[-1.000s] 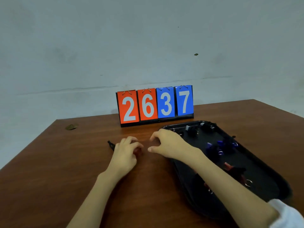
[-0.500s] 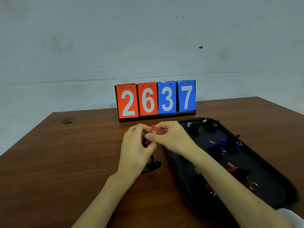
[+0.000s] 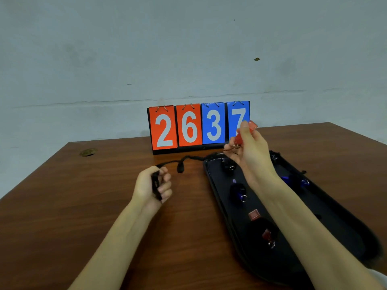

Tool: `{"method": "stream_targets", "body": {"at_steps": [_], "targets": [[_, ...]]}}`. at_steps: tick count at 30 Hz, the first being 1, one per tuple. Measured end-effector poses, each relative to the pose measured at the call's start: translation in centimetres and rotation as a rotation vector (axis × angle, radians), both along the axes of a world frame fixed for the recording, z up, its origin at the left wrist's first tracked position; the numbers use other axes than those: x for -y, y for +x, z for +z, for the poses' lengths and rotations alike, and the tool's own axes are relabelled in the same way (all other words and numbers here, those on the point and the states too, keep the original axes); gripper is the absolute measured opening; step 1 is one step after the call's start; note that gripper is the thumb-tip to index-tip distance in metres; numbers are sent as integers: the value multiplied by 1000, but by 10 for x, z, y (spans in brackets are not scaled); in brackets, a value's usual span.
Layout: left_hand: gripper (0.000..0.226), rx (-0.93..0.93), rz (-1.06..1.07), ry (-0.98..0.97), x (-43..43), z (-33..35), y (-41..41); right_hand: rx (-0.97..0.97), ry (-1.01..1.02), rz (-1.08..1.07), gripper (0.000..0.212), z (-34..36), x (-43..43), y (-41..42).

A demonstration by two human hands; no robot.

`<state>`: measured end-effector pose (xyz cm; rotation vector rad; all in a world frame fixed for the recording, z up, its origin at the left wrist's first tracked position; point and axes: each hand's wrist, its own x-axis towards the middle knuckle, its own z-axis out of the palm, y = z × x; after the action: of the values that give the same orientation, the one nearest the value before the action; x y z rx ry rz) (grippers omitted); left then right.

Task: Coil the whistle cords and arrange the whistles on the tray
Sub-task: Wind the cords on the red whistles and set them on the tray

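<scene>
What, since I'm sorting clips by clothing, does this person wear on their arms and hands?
The left hand and right hand are bare: no gloves, rings or watch showing. Both forearms are uncovered too. The only clothing in view is the edge of a white sleeve on the right arm, at the picture's lower corner.

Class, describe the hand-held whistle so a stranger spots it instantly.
Find the orange-and-blue flip scoreboard reading 2637 on the brown wooden table. Before its blue 7 card, the right hand holds a translucent red whistle. Unlike the whistles on the black tray, it is raised, its black cord running to the left hand.
</scene>
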<state>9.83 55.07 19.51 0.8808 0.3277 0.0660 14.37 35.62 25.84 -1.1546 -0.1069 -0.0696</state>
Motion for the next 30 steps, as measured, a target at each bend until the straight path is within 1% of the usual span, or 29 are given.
{"method": "stream_targets", "body": {"at_steps": [2, 4, 6, 8, 10, 14, 15, 18, 19, 20, 22, 26, 28, 30], "targets": [[20, -46, 77, -126, -8, 0, -1, 31, -17, -96, 30, 0, 3, 2], [25, -85, 109, -230, -15, -2, -1, 52, -9, -167, 30, 1, 7, 3], [31, -108, 117, -284, -19, -4, -1, 69, -55, -237, 28, 1, 9, 4], [36, -123, 123, -252, -20, -7, 1, 119, -152, -289, 27, 1, 11, 5], [36, -128, 134, -222, -23, -7, 2, 194, -271, -322, 23, 0, 12, 2], [24, -69, 184, -339, -27, -5, 2, 364, -580, -389, 20, -1, 14, -6], [21, -66, 212, -294, -28, -5, 3, 379, -627, -390, 22, -1, 14, -8], [18, -110, 289, -6, -30, -6, 7, 391, -700, -415, 24, -1, 14, -8], [12, -126, 308, 57, -29, -7, 8, 395, -715, -439, 23, 0, 16, -7], [13, -131, 327, 98, -29, -8, 9, 399, -726, -465, 23, 2, 19, -7], [22, -140, 375, 155, -29, -9, 9, 402, -734, -520, 20, 6, 27, -6], [20, -172, 516, 187, -30, -11, 9, 379, -776, -563, 18, 7, 34, -3], [21, -192, 588, 245, -33, -13, 9, 373, -806, -567, 18, 5, 34, -1], [15, -184, 607, 285, -36, -12, 10, 371, -826, -563, 20, 3, 33, 0]]}}
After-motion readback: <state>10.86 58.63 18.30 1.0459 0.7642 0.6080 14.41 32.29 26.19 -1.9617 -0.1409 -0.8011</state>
